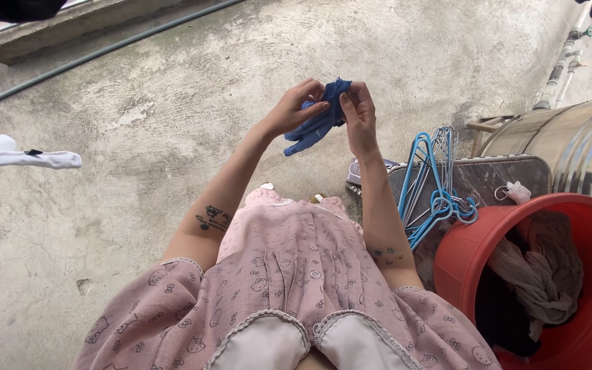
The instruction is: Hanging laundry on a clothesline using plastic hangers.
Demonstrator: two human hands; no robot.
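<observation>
A small dark blue piece of cloth (320,122) is held up in front of me, above the concrete floor. My left hand (296,106) pinches its left side with the fingers curled onto it. My right hand (359,115) grips its upper right edge, thumb toward the cloth. The lower end of the cloth hangs down and to the left between the two hands. Both forearms reach up from my pink patterned dress.
A red plastic tub (460,250) with beige and dark laundry stands at the lower right. Blue and grey hangers (436,195) lie on a dark board beside it. A metal drum (570,147) and pipes stand at the right. White fabric (15,156) shows at the left edge.
</observation>
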